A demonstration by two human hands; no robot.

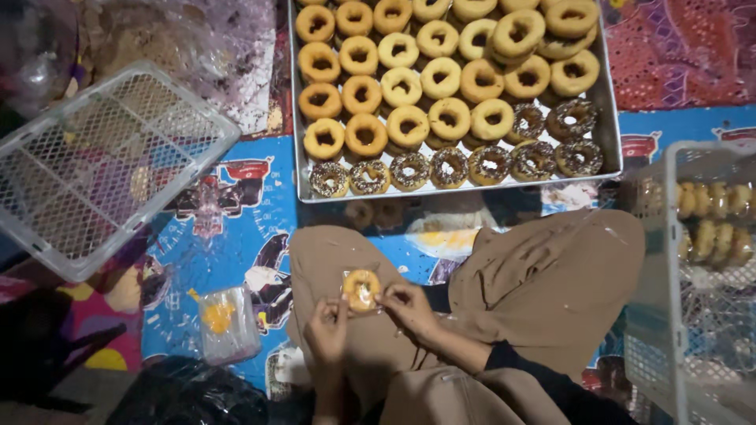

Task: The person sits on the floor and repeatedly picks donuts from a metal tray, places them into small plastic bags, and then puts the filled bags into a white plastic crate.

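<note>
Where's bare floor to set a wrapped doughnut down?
Free: blue printed mat between the white mesh basket and the metal doughnut tray. Crowded: the tray itself, and the narrow strip between its front edge and the tan-clothed knees.

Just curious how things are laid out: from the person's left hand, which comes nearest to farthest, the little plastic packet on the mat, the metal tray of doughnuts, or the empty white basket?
1. Plastic packet, left of the left hand.
2. Metal tray, ahead.
3. White basket, far left; close to the tray's distance.
</note>
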